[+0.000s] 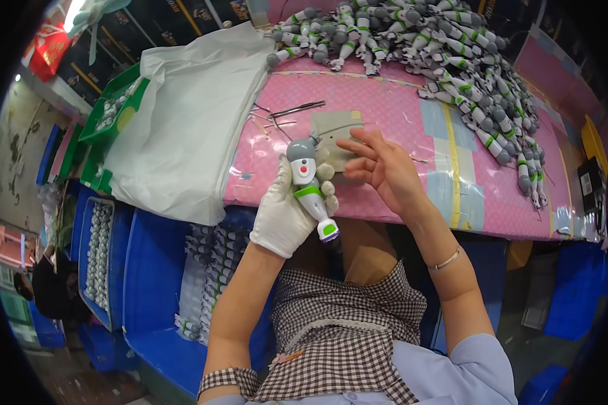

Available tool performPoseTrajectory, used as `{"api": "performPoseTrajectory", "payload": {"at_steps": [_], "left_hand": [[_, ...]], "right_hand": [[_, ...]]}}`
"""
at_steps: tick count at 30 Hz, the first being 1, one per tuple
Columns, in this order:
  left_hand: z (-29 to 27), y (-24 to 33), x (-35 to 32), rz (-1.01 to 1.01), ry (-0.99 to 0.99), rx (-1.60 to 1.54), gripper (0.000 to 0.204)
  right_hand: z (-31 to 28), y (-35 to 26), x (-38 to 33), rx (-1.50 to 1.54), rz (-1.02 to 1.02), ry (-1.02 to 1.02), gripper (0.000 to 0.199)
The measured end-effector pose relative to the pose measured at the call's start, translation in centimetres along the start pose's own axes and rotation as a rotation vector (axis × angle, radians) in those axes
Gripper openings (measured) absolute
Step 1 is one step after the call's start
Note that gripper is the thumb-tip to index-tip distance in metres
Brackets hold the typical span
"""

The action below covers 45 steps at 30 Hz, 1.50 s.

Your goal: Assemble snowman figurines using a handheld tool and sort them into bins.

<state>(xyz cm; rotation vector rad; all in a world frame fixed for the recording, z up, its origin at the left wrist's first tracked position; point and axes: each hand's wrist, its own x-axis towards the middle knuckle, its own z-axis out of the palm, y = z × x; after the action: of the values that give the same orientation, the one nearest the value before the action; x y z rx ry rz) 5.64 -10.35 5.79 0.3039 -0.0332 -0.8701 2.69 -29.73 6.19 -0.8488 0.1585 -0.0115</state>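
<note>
My left hand (275, 219), in a white glove, is wrapped round a toy limb (307, 192). This limb has a grey rounded top, a white body with a red dot, green bands and a purple tip at its lower end. Bare and empty, my right hand (388, 172) is raised just right of it, fingers spread. Behind the hands, a flat grey pad (327, 123) lies on the pink table cover (378, 101). Left of the pad are dark thin tools (297, 109) and several small sticks.
A heap of similar limbs (446, 47) covers the table's far right. White sheeting (182, 115) drapes the left side, beside green bins (132, 98). Below the table on the left, a blue tub (148, 283) holds rows of limbs; another blue crate (118, 270) holds grey parts.
</note>
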Motion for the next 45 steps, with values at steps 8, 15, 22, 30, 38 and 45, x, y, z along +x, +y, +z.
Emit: {"api": "performPoseTrajectory", "payload": {"at_steps": [8,15,22,30,38,45], "left_hand": [[-0.8,-3.0,-1.0,-0.133,0.100,0.159,0.059],[-0.1,-5.1,-1.3,-0.116,0.233,0.558,0.044],[0.4,-6.5,-0.6,-0.155,0.382,1.096,0.036],[-0.3,-6.1,0.5,-0.148,0.312,0.730,0.033],[-0.6,-5.8,0.2,-0.216,0.328,0.548,0.034],[1.7,-4.2,0.4,-0.063,0.321,0.646,0.029]], "right_hand": [[-1.9,0.5,0.8,0.305,-0.178,0.141,0.027],[-4.5,-0.3,0.3,0.022,-0.084,0.049,0.020],[-5.6,-0.6,0.7,-0.792,-0.143,0.052,0.021],[-6.2,-0.3,2.7,-1.190,-0.462,0.000,0.022],[-6.5,-1.0,3.3,-0.827,0.017,0.026,0.017],[-6.9,-1.1,5.0,-0.775,0.082,-0.153,0.018]]}}
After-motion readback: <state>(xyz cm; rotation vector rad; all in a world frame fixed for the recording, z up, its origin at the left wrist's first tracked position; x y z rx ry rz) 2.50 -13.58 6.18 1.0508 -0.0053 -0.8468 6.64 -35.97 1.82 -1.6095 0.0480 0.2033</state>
